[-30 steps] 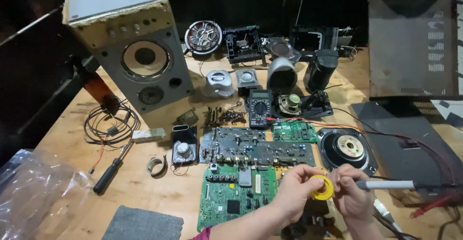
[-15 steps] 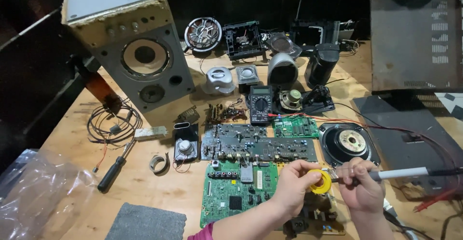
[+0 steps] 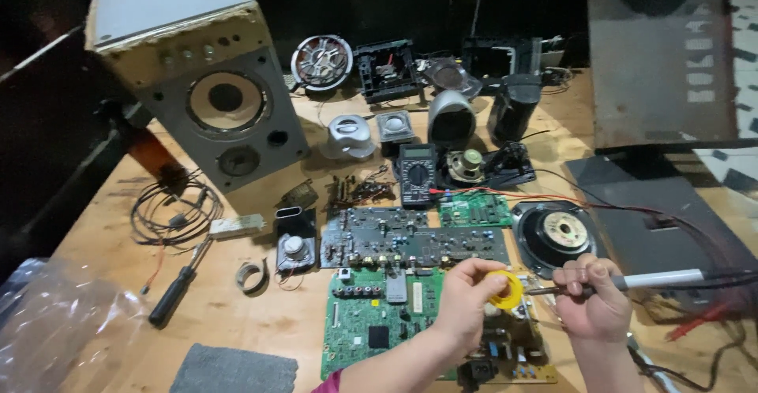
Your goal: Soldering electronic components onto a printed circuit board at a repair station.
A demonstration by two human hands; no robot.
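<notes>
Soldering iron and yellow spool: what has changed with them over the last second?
Little has changed. The right hand keeps its grip on the soldering iron, tip aimed at the yellow spool, which the left hand still holds. Both hands shifted slightly right over the board below them; nothing was picked up or let go. The green circuit board, multimeter and speaker box stayed put.

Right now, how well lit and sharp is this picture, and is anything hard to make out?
Head view: the wooden table is evenly lit and sharp; the background behind the speaker cabinet is nearly black. Left hand with yellow reel and right hand with soldering iron are clear; the plastic bag shows glare.
</notes>
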